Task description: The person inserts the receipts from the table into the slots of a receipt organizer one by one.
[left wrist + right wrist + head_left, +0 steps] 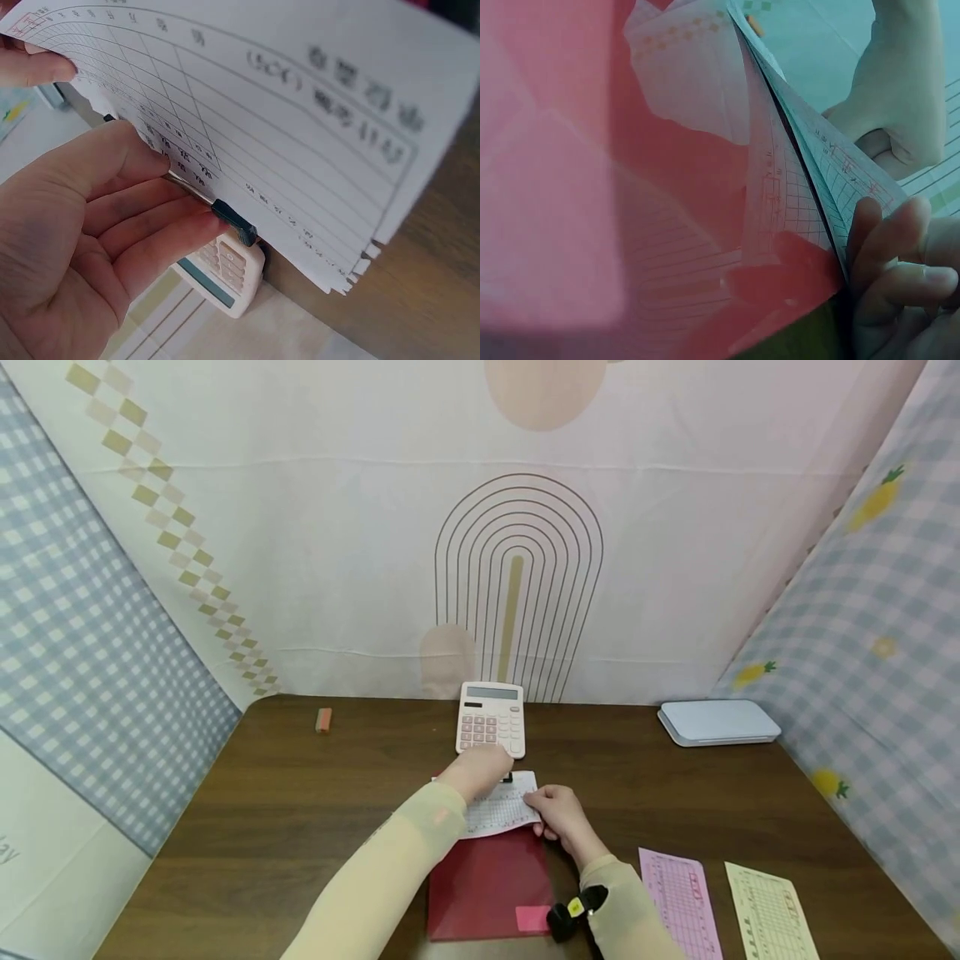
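A white printed form (501,810) with grid lines lies over the upper part of a dark red clipboard (487,889). My left hand (480,768) reaches to the top of the board; in the left wrist view its thumb and fingers pinch a thin metal clip (191,187) with a black tip (236,223). The form's sheet (300,135) bows up beside these fingers, its torn edge near the clip. My right hand (562,814) pinches the form's right edge between thumb and fingers. In the right wrist view, the glossy red board (682,172) mirrors the form and the right hand (900,277).
A white calculator (491,718) lies just beyond the clipboard. A small orange and green eraser (323,720) is at the back left, a pale flat case (720,722) at the back right. Pink (681,902) and yellow (772,910) forms lie at the right. A patterned cloth (360,568) hangs behind.
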Action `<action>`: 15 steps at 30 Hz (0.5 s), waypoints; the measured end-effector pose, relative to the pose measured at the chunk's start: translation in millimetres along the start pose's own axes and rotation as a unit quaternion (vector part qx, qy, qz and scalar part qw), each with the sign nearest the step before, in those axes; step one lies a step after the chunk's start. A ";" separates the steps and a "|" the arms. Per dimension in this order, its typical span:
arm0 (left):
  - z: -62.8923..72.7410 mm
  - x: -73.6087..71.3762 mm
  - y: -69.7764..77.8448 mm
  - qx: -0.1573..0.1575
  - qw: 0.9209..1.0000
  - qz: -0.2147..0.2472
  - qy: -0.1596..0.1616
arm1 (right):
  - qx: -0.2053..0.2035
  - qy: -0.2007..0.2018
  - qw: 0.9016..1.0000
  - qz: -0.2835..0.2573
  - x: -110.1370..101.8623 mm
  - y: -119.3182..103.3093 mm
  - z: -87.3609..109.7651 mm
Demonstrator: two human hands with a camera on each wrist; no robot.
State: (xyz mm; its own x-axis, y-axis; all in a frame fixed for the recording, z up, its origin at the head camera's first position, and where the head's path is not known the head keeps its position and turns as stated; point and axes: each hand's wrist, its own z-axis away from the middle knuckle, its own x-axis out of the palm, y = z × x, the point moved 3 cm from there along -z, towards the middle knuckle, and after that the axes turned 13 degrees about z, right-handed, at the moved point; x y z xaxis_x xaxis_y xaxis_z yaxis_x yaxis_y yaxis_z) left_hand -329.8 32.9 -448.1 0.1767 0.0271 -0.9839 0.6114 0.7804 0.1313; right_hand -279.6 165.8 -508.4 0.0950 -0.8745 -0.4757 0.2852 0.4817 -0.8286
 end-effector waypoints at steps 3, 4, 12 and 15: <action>-1.2 -0.3 -0.4 -0.002 1.000 0.005 -0.006 | 0.004 -0.005 1.000 -0.010 -0.3 0.2 -1.9; -1.4 -0.8 -0.2 -0.002 1.000 0.007 -0.008 | 0.006 -0.005 1.000 -0.012 -0.5 0.1 -2.2; -1.0 -6.6 -2.5 -0.014 0.998 0.047 -0.027 | 0.012 -0.004 1.000 -0.016 -1.6 -2.3 -2.7; -1.6 -7.4 -5.3 -0.018 0.998 0.054 -0.039 | 0.012 -0.002 1.000 -0.017 -1.4 -2.4 -2.9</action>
State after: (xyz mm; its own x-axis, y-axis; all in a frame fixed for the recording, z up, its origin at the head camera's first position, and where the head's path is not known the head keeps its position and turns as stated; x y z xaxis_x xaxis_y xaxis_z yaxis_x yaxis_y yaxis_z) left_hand -335.6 29.6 -441.6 0.3001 0.0644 -0.9517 0.5578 0.7975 0.2299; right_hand -283.3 166.0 -506.6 0.0881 -0.8904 -0.4466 0.3102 0.4505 -0.8371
